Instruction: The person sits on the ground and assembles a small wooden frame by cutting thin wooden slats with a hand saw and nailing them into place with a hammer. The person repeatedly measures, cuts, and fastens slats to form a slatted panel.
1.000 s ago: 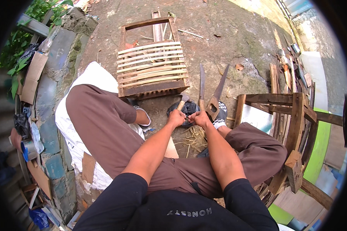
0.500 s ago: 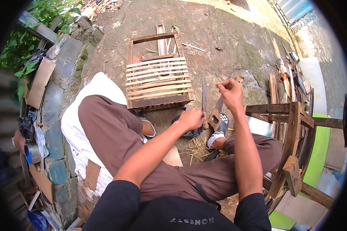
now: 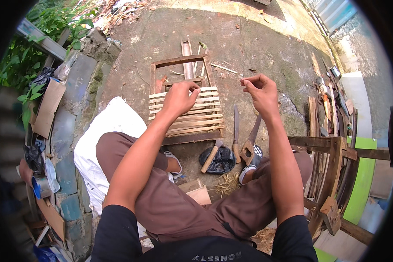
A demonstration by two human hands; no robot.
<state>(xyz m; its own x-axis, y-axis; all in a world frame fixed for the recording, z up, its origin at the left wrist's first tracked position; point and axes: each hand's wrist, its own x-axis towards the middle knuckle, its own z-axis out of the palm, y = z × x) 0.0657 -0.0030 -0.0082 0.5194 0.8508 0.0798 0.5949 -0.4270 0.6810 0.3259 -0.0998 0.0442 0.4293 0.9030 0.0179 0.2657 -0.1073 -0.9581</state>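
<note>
Cream slats point(image 3: 196, 123); brown frame point(image 3: 179, 61); shoe point(image 3: 257, 151) (black-and-white checks)

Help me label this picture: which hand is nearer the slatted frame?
Left. The left hand appears over the slatted frame; the right hand is out beyond its right side.

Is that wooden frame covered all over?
Partly: pale strips cross the near part of the wooden frame; ground shows through its far end.
</note>
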